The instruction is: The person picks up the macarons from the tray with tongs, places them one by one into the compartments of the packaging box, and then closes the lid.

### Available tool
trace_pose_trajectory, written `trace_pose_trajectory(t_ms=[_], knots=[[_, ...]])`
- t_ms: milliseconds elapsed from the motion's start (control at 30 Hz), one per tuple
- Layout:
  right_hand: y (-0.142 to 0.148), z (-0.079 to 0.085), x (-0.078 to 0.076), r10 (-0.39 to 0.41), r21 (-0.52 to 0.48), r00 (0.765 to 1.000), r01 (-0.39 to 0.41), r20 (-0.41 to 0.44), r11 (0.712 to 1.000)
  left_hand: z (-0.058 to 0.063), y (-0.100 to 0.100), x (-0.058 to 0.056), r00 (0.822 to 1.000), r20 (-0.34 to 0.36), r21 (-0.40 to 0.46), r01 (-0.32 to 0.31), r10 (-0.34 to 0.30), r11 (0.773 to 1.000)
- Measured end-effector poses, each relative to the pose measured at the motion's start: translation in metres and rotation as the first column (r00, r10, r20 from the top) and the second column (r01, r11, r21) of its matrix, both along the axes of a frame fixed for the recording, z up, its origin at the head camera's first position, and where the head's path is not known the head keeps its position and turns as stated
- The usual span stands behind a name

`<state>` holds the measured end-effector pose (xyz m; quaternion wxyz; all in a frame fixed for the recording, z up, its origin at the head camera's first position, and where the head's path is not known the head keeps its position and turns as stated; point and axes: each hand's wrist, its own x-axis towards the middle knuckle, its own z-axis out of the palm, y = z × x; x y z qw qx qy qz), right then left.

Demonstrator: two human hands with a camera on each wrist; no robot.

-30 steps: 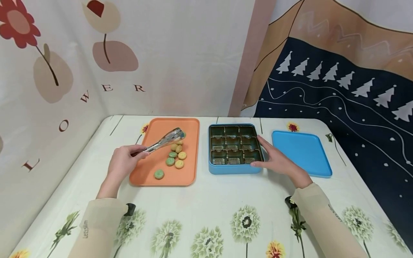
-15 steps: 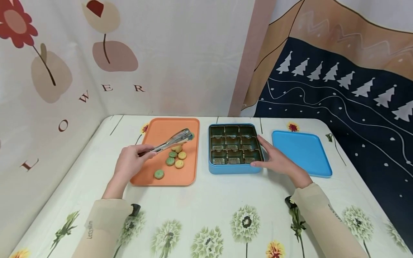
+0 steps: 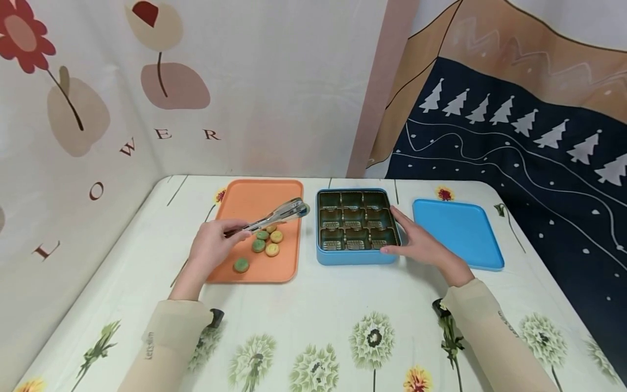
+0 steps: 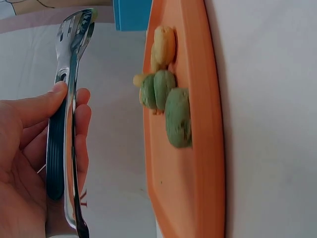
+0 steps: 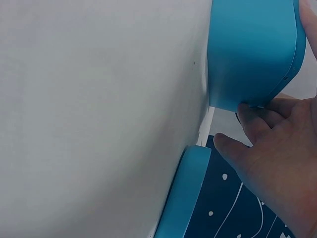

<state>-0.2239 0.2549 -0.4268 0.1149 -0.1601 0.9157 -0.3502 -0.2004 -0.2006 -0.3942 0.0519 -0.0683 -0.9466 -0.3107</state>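
Observation:
My left hand (image 3: 215,247) grips metal tongs (image 3: 274,216) by the handle, with their tips pointing right. A green cookie (image 3: 307,209) shows at the tips, past the right edge of the orange tray (image 3: 259,191). On that tray lie several more cookies, yellow (image 3: 272,250) and green (image 3: 241,265); the tongs hide part of the group. Beside it stands a blue box (image 3: 356,258) with a dark divided insert (image 3: 354,219), whose compartments hold nothing. My right hand (image 3: 423,245) rests with spread fingers and thumb against the box's right side and front corner.
To the right of the box lies a flat blue lid (image 3: 455,231). A white flower-print cloth (image 3: 313,310) covers the table. Patterned curtains (image 3: 274,109) rise right behind its far edge.
My left hand has moved right with the tongs, carrying the green cookie from over the tray toward the box. My right hand and the box have stayed in place.

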Motion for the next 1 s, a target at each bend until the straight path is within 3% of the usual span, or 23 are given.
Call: trace_pose_trajectory(t_ms=[433,700,1000], knots=[[-0.001,0.001,0.002,0.004,-0.016,1.0,-0.003,0.007,1.0,-0.001,0.025,-0.003,0.999,-0.003,0.024,0.046,-0.046,0.999],[-0.001,0.0,0.001,-0.004,-0.011,1.0,0.004,0.001,1.0,0.002,0.042,-0.007,0.997,0.041,0.052,0.067,-0.069,0.996],[-0.002,-0.001,0.0,-0.02,-0.012,1.0,0.02,-0.001,1.0,-0.002,0.062,-0.013,0.995,0.03,0.027,0.094,-0.095,0.995]])
